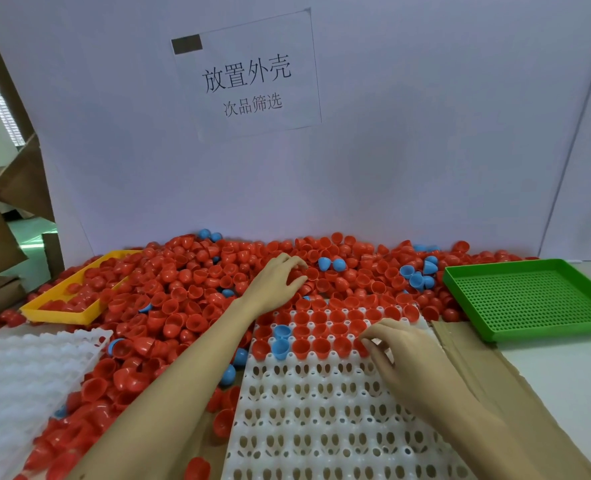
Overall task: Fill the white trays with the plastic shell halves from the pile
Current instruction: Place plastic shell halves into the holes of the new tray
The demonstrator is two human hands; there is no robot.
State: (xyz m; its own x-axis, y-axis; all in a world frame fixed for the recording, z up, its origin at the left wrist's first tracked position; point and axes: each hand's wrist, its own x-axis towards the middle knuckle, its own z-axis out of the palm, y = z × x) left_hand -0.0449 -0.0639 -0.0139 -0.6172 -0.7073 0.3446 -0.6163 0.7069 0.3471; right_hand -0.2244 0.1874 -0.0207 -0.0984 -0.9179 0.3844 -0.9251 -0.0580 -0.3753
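2 hands work over the desk. The left hand [280, 277] reaches into the pile of red and blue shell halves [183, 289], its fingers curled onto a red one. The right hand [396, 344] rests on the white tray [322, 420], fingers pinching a red shell half at the end of the nearest filled row. A second white tray [20, 375] lies at left, a green tray [529, 296] at right.

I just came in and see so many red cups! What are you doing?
A person is filling a white tray with plastic shell halves from the pile. The left hand reaches into the pile, touching a red shell. The right hand sets a red shell into the tray's third row. The nearer rows are not yet filled.
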